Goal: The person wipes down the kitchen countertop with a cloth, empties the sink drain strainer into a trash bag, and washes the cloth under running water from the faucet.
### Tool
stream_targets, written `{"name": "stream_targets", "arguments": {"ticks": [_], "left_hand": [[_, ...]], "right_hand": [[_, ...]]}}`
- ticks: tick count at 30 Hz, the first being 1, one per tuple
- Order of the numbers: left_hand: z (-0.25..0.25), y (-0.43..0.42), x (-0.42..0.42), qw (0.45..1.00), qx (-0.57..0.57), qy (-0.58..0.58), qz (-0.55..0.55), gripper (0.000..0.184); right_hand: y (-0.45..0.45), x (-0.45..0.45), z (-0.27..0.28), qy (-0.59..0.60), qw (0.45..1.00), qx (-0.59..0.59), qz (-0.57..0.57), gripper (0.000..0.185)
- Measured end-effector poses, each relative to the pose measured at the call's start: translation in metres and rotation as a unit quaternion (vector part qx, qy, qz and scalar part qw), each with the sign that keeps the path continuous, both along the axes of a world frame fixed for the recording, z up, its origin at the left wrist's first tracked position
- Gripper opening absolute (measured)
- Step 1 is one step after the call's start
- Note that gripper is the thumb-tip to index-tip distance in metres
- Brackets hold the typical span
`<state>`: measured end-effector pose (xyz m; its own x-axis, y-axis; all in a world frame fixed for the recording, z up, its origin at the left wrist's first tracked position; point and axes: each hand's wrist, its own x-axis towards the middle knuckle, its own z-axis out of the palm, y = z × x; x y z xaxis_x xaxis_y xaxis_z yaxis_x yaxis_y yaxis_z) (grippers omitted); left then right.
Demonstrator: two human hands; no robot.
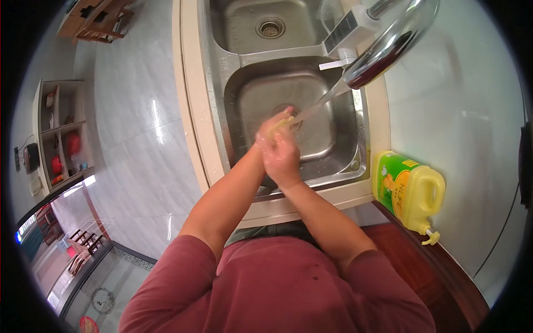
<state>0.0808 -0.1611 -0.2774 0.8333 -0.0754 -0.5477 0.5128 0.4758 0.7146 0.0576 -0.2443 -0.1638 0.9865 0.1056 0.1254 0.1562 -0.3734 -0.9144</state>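
Note:
My left hand (268,130) is over the lower sink basin (244,100), beneath the running water (323,101). A pale yellow, soft-looking piece (282,125) shows at its fingers; blur hides what kind of thing it is. My right hand (282,158) is curled in close against the left hand and the yellow piece, and what its fingers hold is hidden. The stream falls from a curved chrome tap (371,61) on the right and strikes near my left fingertips. Part of the drain (286,108) shows behind the hands.
Another basin (239,28) adjoins at the top. A white box-shaped fitting with a dark panel (344,33) stands by the tap. A yellow jug with a green label and pump (408,191) stands at the right. Open shelves (64,125) are on the far left.

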Motion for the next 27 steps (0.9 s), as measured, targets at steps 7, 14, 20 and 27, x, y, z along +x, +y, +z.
{"name": "stream_targets", "arguments": {"ticks": [7, 14, 20, 27], "left_hand": [[0.042, -0.005, -0.003, 0.982, -0.031, 0.154, 0.106, 0.037], [0.069, 0.022, 0.002, 0.968, -0.126, 0.098, 0.194, 0.048], [0.031, 0.000, 0.010, 0.972, -0.202, 0.065, 0.098, 0.045], [0.047, -0.016, 0.001, 0.973, -0.006, 0.201, 0.110, 0.029]], "right_hand": [[-0.019, 0.099, -0.098, 0.186, 0.960, -0.207, -0.022, 0.036], [-0.056, 0.071, -0.052, 0.431, 0.765, 0.465, -0.113, 0.034], [-0.005, 0.005, 0.003, 0.091, 0.984, 0.148, -0.035, 0.022], [-0.014, 0.091, -0.085, 0.166, 0.978, -0.095, -0.083, 0.041]]}}
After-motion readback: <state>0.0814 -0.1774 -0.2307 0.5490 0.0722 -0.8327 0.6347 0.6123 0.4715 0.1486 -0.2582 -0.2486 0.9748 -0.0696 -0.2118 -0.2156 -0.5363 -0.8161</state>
